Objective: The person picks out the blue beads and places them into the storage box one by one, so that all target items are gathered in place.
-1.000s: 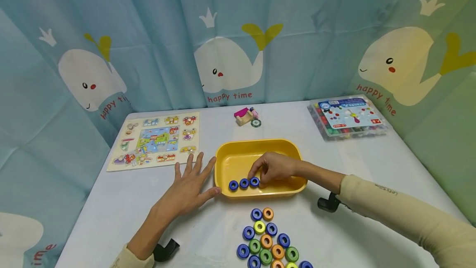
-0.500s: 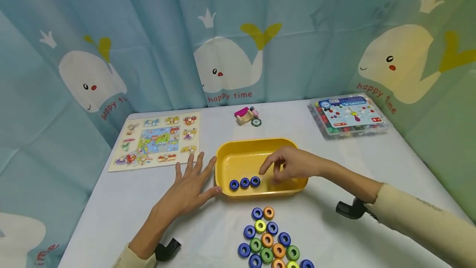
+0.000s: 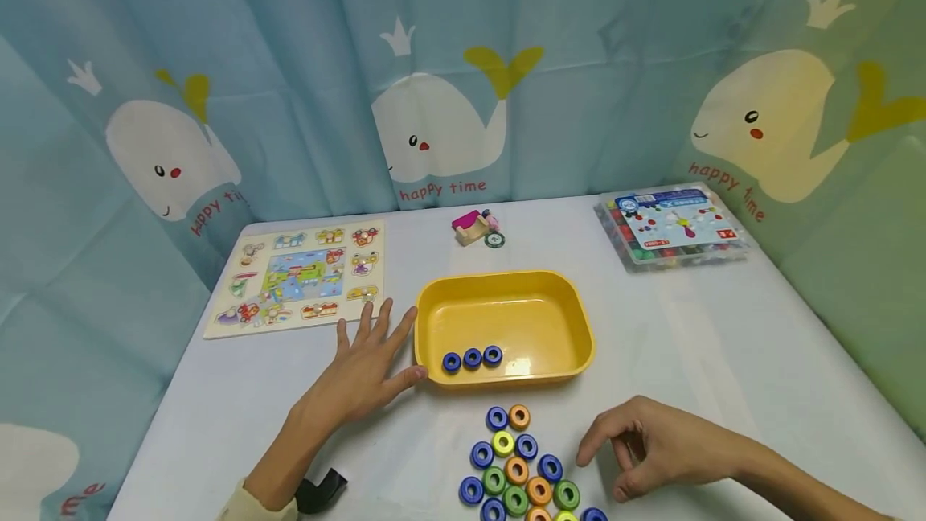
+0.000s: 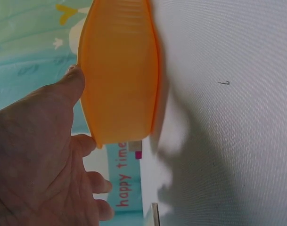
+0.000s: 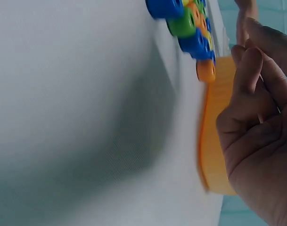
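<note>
A yellow plastic basin (image 3: pixel 538 328) stands mid-table in the head view. Three blue rings (image 3: pixel 473 358) lie in a row along its near left side. My left hand (image 3: pixel 350 384) has its fingers spread, and its thumb and index finger touch the basin's left rim. In the left wrist view, that hand (image 4: pixel 44 136) is beside the basin wall (image 4: pixel 119 75). To the right of loose coloured rings on the table hovers my right hand (image 3: pixel 658 445), fingers loosely bent and holding nothing. A green ring (image 3: pixel 567 495) and a blue ring (image 3: pixel 550 469) are nearest to it.
Orange, yellow, green and blue rings cluster in front of the basin, such as an orange ring (image 3: pixel 518 417). A wooden peg puzzle (image 3: pixel 304 276) lies at the back left. Small toys (image 3: pixel 473 227) sit behind the basin. A clear bead box (image 3: pixel 673 227) lies at the back right.
My right hand has let go of the third blue ring, left the basin and come back toward the near right, beside the loose rings. The left hand has stayed at the basin's rim.
</note>
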`<state>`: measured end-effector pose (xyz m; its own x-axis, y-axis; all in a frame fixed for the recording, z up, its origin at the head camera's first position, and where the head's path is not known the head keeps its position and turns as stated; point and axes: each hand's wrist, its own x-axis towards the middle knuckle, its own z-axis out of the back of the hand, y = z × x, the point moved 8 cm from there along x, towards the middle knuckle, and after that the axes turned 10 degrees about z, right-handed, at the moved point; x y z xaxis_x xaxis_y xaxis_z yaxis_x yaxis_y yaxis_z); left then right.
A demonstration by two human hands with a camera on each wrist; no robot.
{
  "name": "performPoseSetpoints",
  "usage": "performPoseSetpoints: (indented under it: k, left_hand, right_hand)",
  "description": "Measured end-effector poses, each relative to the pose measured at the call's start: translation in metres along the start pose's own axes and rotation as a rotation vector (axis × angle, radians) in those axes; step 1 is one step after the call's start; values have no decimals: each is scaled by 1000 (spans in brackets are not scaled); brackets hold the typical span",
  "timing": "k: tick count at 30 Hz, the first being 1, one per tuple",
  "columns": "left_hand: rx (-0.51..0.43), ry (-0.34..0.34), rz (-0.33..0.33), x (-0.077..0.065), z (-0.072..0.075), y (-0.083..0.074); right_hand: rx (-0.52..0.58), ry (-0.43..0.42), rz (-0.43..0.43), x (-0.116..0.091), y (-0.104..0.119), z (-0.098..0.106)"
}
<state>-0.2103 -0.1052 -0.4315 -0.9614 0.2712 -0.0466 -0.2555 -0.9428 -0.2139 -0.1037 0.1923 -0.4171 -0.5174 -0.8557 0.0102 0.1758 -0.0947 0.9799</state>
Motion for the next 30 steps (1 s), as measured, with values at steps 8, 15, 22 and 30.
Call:
performPoseSetpoints:
  k: [8,15,22,30]
  left_hand:
    - [-5,13,2,1,-1,0]
    - [-5,12,1,0,1,-1]
    - [-17,0,-8,-2,3,-2]
    - [-19,-4,-14,-2,3,-2]
  right_hand:
    - [120,-48,-19,-15,-16,-25]
    - [178,-102,-171,-22,-38,-37]
    - [111,-125,-228,-22,-48,-43]
    - [87,-115,-222,-21,-49,-43]
